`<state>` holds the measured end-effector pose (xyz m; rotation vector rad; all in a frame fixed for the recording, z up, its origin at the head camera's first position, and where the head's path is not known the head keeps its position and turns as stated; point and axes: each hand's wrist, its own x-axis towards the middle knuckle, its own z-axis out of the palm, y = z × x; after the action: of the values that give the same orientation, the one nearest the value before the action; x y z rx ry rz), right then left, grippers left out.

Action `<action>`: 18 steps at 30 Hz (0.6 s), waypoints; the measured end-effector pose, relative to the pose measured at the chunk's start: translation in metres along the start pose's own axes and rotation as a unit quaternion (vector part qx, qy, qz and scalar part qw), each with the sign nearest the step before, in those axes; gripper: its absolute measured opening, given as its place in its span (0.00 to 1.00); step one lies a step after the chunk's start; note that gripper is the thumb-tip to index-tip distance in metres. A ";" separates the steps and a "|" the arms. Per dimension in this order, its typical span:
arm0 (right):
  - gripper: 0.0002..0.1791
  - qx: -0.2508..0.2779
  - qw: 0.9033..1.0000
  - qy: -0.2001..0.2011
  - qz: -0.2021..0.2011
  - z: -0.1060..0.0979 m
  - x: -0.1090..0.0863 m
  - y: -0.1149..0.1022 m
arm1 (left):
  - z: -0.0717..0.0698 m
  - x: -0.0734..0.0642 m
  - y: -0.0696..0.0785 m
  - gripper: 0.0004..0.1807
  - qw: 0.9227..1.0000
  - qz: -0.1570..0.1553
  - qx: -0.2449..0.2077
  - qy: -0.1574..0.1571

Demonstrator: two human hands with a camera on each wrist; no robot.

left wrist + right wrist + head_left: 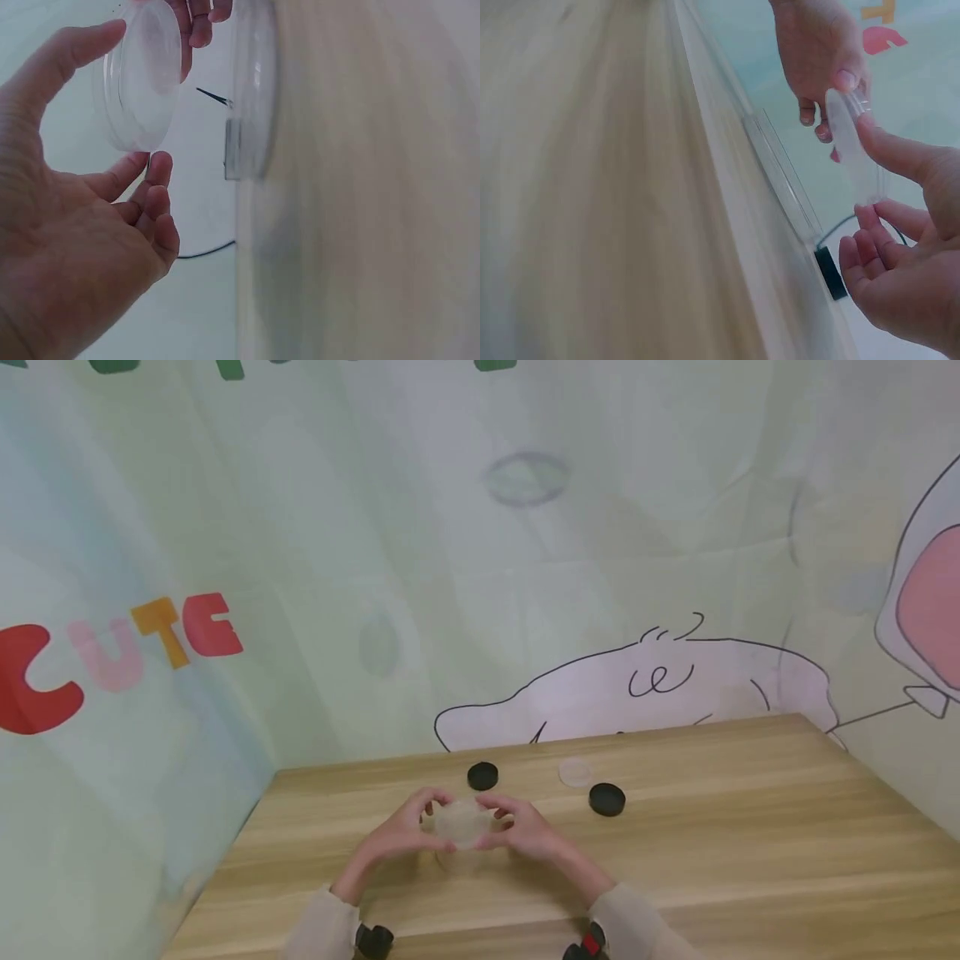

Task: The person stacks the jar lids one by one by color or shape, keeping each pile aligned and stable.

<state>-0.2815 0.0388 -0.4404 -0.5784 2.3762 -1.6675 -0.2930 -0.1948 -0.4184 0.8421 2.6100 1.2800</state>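
Between both hands, above the table, is a shallow clear round dish with a frosted, whitish face. My left hand pinches its left edge between thumb and fingers. On the opposite edge, my right hand pinches it the same way, thumb on one side and fingertips at the rim. Both hands' remaining fingers are loosely bent. Directly beneath, a second clear round dish lies on the wooden table, partly hidden in the head view by the held one.
Beyond the hands lie a black round lid, a thin clear disc and another black round lid to the right. A printed curtain hangs behind the table's far edge.
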 end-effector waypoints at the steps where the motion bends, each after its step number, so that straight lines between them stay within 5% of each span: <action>1: 0.36 -0.003 1.000 -0.004 0.000 0.003 0.001 0.001 | -0.001 -0.004 -0.002 0.32 1.000 -0.002 -0.002 -0.004; 9: 0.33 -0.036 0.999 0.028 -0.007 0.014 0.003 0.009 | 0.005 -0.012 -0.011 0.35 1.000 -0.016 -0.003 -0.004; 18: 0.34 -0.044 0.999 -0.001 -0.001 0.013 0.005 0.016 | 0.012 -0.013 -0.011 0.38 0.997 -0.081 -0.005 -0.009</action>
<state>-0.2846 0.0303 -0.4591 -0.5979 2.4574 -1.5694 -0.2825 -0.1989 -0.4365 0.6208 2.5952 1.2350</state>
